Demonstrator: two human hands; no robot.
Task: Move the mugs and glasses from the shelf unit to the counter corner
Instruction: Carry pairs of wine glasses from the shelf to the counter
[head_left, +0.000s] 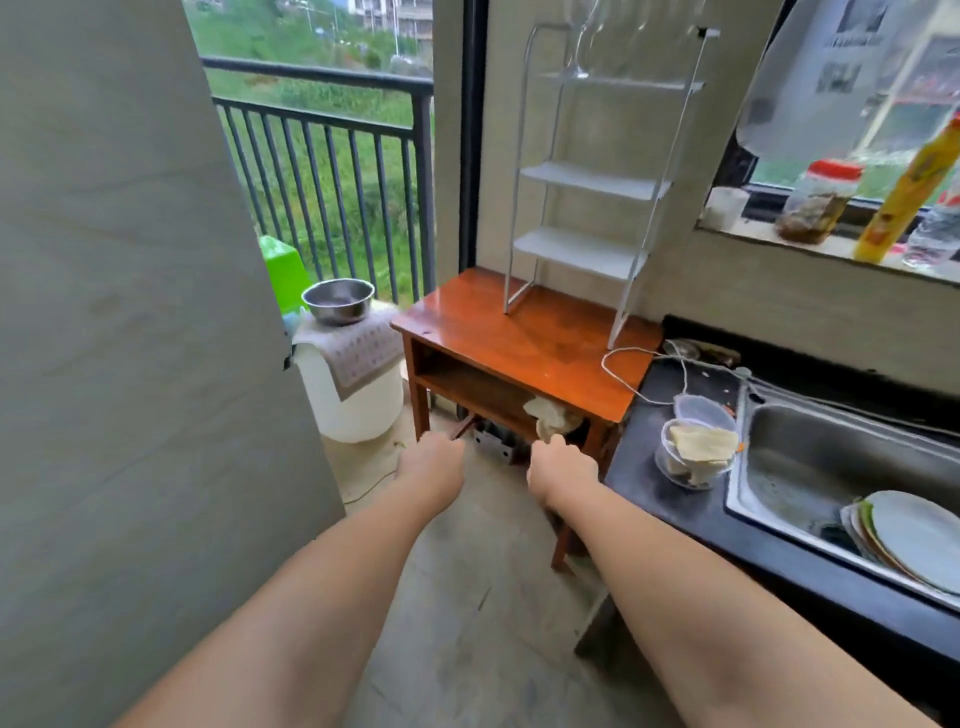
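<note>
Bare floor runs between the grey wall panel (130, 312) and the black counter (675, 499), leaving an open lane to the wooden table (519, 332). On it stands the white shelf unit (597, 176), glasses (587, 41) on top. Left hand (434, 460) and right hand (561, 467) reach forward low, fingers curled under, holding nothing.

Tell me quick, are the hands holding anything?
Left hand: fingers curled into a fist, holding nothing.
Right hand: fingers curled into a fist too, holding nothing.
</note>
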